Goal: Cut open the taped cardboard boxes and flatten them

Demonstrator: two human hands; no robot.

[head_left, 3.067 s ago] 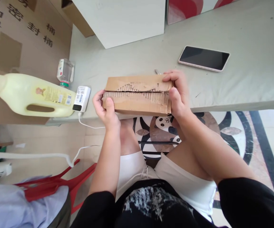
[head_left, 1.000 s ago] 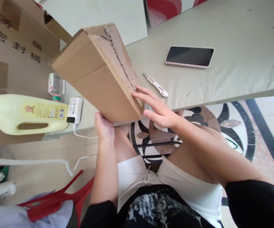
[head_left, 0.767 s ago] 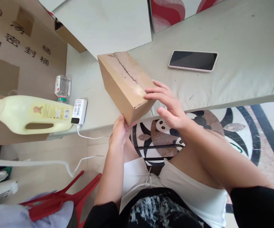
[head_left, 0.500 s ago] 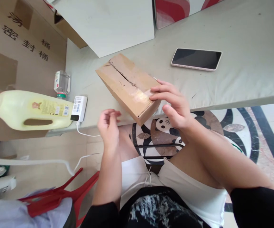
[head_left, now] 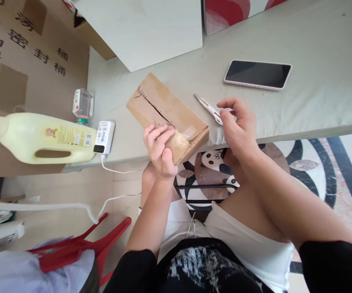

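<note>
A small brown cardboard box (head_left: 180, 110) lies aslant near the table's front edge, with a ragged dark slit along its taped top. My left hand (head_left: 160, 150) grips its near left side, fingers curled over the top and thumb low by the near corner. Just right of the box, a utility knife (head_left: 208, 108) with a pale handle rests on the tablecloth. My right hand (head_left: 238, 126) is at the knife's near end, index finger and thumb slightly apart. Whether the thumb touches the handle is hard to make out.
A smartphone (head_left: 258, 74) lies behind my right hand. To the left are a white power bank (head_left: 104, 137) with a cable, a yellowish jug (head_left: 48, 138), a clear bottle (head_left: 83, 106) and a large carton (head_left: 42, 93). A white box (head_left: 145, 32) stands at the back.
My right hand has left the box and moved right, to the knife, which now shows. My left hand has come onto the box's near left side. The box has turned slightly.
</note>
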